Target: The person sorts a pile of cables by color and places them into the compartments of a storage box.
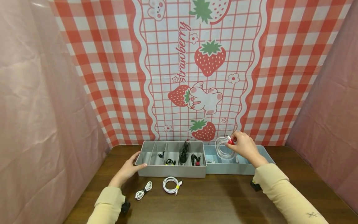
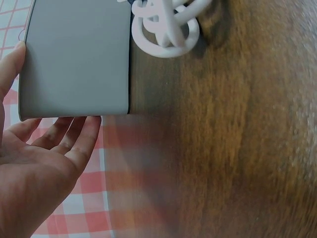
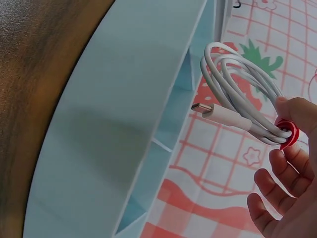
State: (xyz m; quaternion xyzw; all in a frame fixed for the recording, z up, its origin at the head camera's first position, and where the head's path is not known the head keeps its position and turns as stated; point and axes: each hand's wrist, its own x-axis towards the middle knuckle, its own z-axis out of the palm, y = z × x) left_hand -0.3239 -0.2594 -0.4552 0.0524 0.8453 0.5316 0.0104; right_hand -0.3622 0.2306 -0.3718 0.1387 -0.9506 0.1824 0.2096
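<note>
In the head view my right hand [image 1: 246, 145] pinches a coiled white USB-C cable [image 1: 223, 148] by its red tie [image 1: 231, 142], above the light blue box [image 1: 232, 169]. The right wrist view shows the cable's metal plug [image 3: 202, 107] pointing away from the fingers. My left hand [image 1: 128, 168] rests on the left end of the grey divided box [image 1: 170, 171]; its thumb touches the front rim. From the left wrist, the fingers [image 2: 84, 141] lie extended against the box. Black cables [image 1: 183, 154] lie in several of the grey box's compartments.
On the wooden table [image 1: 212, 202] before the grey box lie a white cable with a black tie [image 1: 144, 190] and a white coil with a yellow tie [image 1: 171, 185]. A white cable [image 1: 210, 161] is in the blue box. Behind hangs a strawberry-print cloth [image 1: 209, 93].
</note>
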